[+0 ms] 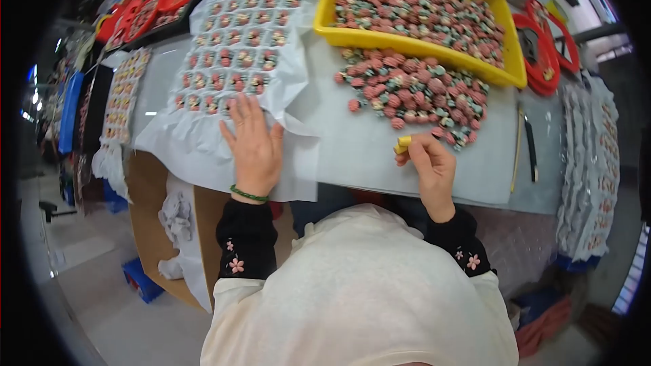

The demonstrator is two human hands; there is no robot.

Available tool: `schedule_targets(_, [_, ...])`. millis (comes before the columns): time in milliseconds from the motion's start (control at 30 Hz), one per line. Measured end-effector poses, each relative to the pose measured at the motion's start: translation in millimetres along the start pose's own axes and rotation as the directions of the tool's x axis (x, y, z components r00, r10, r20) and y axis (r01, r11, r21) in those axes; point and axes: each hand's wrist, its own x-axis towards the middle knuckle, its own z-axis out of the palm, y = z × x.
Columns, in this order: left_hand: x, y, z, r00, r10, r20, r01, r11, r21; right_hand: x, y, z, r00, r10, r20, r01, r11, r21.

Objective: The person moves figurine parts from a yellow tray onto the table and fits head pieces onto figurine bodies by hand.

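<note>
Cream shirt (373, 291) nearest, left hand (256, 149) spreads near ribbed pink pieces (217, 81), right hand (434, 169) pressing yellow-tipped fingers (405, 141) together.

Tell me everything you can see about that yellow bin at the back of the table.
The yellow bin is a shallow, roughly rectangular tub that looks like glossy plastic, with raised walls and a rounded rim. It sits open and upright, slightly askew, beyond the right hand. Small pink, ribbed pieces with grey-green and cream parts fill much of it. A loose pile of similar pieces lies along its near side. No hand touches it. Its underside is hidden.
</note>
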Motion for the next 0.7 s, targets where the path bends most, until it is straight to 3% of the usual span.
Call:
schedule_targets(133, [2, -4, 5, 0.999, 0.039, 0.016, -0.039, 0.999, -0.004, 5, 1, -10, 0.999, -0.032, -0.013, 0.032, 0.999, 0.037])
schedule_targets(200, [4, -6, 7, 0.999, 0.028, 0.022, -0.028, 0.999, -0.020, 13, -1, -10, 0.992, -0.122, -0.018, 0.120, 0.987, -0.106])
schedule_targets(233, [4, -6, 5, 0.999, 0.011, 0.033, -0.010, 0.999, -0.034, 21, -5, -14, 0.974, -0.225, 0.012, 0.219, 0.931, -0.292])
schedule_targets(267, [4, -4, 1, 0.999, 0.018, 0.028, -0.017, 0.999, -0.030, 30, -13, -17, 0.973, -0.232, 0.007, 0.224, 0.931, -0.287])
schedule_targets(333, [8, 14, -19, 0.982, -0.024, -0.186, -0.001, 0.991, -0.131, 47, -33, -22, 0.927, -0.365, -0.082, 0.276, 0.814, -0.511])
schedule_targets(367, [11, 21, -28, 0.982, -0.017, -0.190, -0.009, 0.991, -0.133, 57, -40, -25, 0.925, -0.370, -0.088, 0.277, 0.813, -0.513])
schedule_targets(433, [15, 33, -40, 0.935, 0.050, -0.350, -0.206, 0.882, -0.423, 74, -50, -32, 0.861, -0.509, 0.001, 0.353, 0.595, -0.722])
schedule_targets(467, [14, 42, -41, 0.932, 0.048, -0.359, -0.209, 0.882, -0.423, 77, -51, -34, 0.856, -0.516, 0.005, 0.359, 0.589, -0.723])
schedule_targets(533, [13, 62, -41, 0.949, 0.098, -0.299, -0.268, 0.749, -0.606, 82, -46, -37, 0.860, -0.471, 0.196, 0.391, 0.361, -0.847])
schedule_targets(600, [12, 77, -37, 0.950, 0.124, -0.288, -0.278, 0.754, -0.594, 82, -37, -39, 0.882, -0.430, 0.193, 0.386, 0.424, -0.820])
schedule_targets(667, [11, 87, -30, 0.950, 0.190, -0.249, -0.313, 0.620, -0.720, 78, -34, -41, 0.869, -0.472, 0.150, 0.381, 0.445, -0.810])
schedule_targets(700, [12, 92, -28, 0.952, 0.185, -0.245, -0.306, 0.621, -0.721, 74, -35, -42, 0.875, -0.476, 0.086, 0.339, 0.476, -0.811])
